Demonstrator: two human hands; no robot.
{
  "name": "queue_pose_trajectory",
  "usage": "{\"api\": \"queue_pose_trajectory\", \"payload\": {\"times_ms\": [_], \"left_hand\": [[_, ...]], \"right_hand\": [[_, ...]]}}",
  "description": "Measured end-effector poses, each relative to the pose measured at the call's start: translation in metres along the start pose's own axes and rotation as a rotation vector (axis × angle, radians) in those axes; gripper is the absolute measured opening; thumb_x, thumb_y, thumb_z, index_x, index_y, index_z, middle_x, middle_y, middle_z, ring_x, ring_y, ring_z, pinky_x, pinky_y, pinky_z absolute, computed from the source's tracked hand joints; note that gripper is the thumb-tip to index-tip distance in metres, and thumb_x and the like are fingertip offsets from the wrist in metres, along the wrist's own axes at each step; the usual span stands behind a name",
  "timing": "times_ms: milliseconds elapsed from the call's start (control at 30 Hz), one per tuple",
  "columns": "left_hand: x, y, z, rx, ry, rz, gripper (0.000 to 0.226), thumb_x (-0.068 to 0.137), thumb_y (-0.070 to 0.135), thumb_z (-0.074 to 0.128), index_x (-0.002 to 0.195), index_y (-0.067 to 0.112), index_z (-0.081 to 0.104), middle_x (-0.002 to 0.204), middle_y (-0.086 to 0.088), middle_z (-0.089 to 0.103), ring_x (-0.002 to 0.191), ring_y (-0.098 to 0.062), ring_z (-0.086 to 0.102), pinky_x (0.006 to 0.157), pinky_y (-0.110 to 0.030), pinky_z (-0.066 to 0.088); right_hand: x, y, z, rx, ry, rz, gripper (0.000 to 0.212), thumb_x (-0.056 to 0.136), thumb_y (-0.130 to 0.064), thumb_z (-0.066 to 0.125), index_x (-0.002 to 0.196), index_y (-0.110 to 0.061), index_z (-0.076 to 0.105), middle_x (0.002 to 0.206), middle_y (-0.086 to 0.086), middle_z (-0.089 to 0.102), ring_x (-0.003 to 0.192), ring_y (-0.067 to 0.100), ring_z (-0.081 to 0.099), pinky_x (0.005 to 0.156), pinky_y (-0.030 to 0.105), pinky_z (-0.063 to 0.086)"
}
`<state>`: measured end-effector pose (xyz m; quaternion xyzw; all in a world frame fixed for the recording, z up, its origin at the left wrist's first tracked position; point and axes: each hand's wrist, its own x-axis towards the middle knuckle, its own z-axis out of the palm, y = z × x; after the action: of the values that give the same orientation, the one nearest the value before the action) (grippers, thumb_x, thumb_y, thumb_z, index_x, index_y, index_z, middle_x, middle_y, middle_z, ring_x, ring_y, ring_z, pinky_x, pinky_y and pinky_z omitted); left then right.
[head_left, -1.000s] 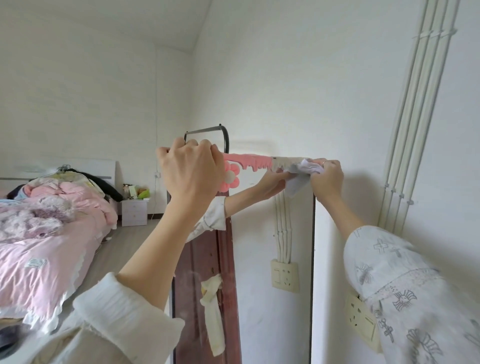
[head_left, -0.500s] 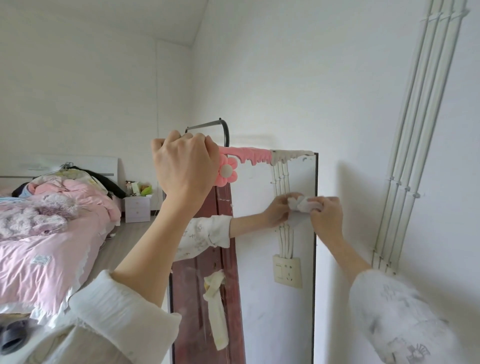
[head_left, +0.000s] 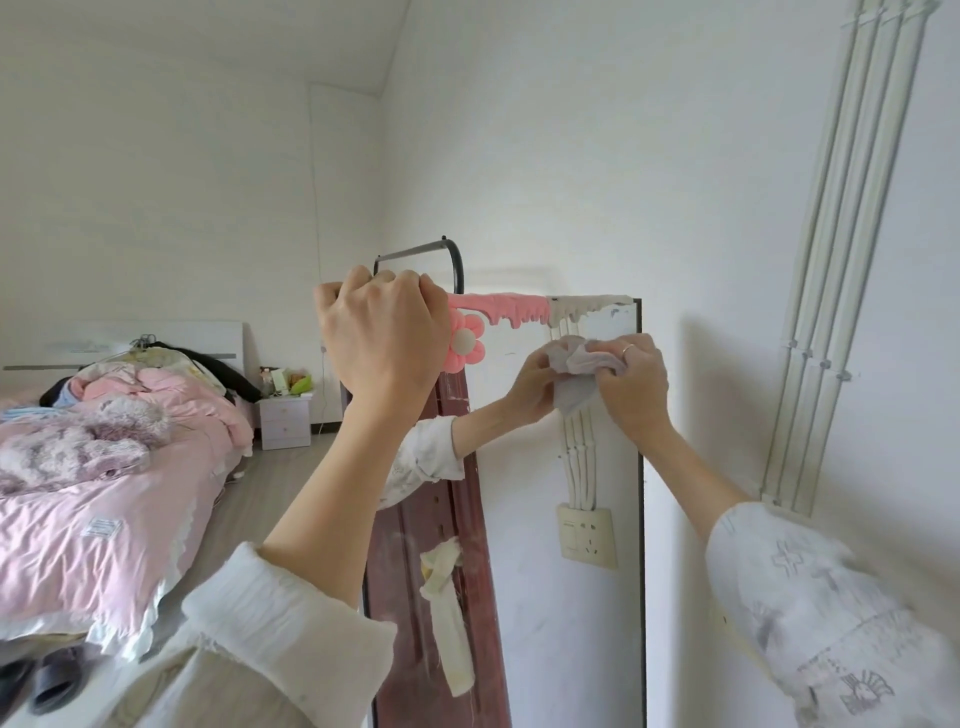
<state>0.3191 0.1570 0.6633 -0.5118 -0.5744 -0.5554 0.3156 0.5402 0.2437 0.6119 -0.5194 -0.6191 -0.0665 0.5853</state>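
Note:
A tall standing mirror (head_left: 642, 519) leans by the white wall. A pink drip-shaped trim (head_left: 498, 307) and a pink flower (head_left: 466, 343) decorate its top. My left hand (head_left: 382, 343) grips the mirror's top left corner, fingers curled over the frame. My right hand (head_left: 636, 384) holds a crumpled white cloth (head_left: 576, 376) and presses it against the upper glass, just below the top edge. The glass shows the reflection of that hand and sleeve.
White cable conduits (head_left: 831, 260) run down the wall to the right of the mirror. A black metal rail (head_left: 453, 260) rises behind the mirror. To the left are a bed with pink bedding (head_left: 104, 493), a small nightstand (head_left: 285, 422) and dark slippers (head_left: 41, 680) on the floor.
My right hand moved the cloth down from the mirror's top edge over the glass, then came a little way back up. My left hand kept its grip on the corner.

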Motion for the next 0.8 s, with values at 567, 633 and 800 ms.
{"api": "queue_pose_trajectory", "payload": {"times_ms": [567,633,800], "left_hand": [[-0.004,-0.002,0.001,-0.013,0.052,0.066,0.04,0.09,0.019,0.037,0.063,0.004,0.062,0.059,-0.012,0.061,0.065,-0.022,0.033,0.072,-0.037,0.031],[-0.004,-0.002,0.003,-0.001,0.071,0.063,0.04,0.089,0.019,0.038,0.06,0.005,0.061,0.055,-0.01,0.059,0.063,-0.022,0.034,0.07,-0.035,0.029],[-0.002,-0.003,0.007,-0.004,0.122,0.055,0.039,0.086,0.017,0.041,0.053,0.007,0.058,0.048,-0.007,0.054,0.058,-0.021,0.035,0.068,-0.034,0.033]], "right_hand": [[-0.012,0.046,-0.037,-0.176,-0.094,0.081,0.032,0.081,0.004,0.043,0.105,-0.003,0.062,0.108,0.017,0.053,0.101,0.028,0.05,0.075,0.016,0.031],[0.007,0.041,-0.034,-0.134,-0.029,0.074,0.035,0.079,0.005,0.041,0.107,-0.004,0.061,0.11,0.019,0.054,0.104,0.025,0.048,0.077,0.013,0.03],[-0.001,0.042,-0.012,-0.106,-0.028,0.063,0.028,0.083,0.006,0.045,0.101,-0.002,0.064,0.108,0.014,0.052,0.09,0.024,0.052,0.075,0.02,0.035]]}}
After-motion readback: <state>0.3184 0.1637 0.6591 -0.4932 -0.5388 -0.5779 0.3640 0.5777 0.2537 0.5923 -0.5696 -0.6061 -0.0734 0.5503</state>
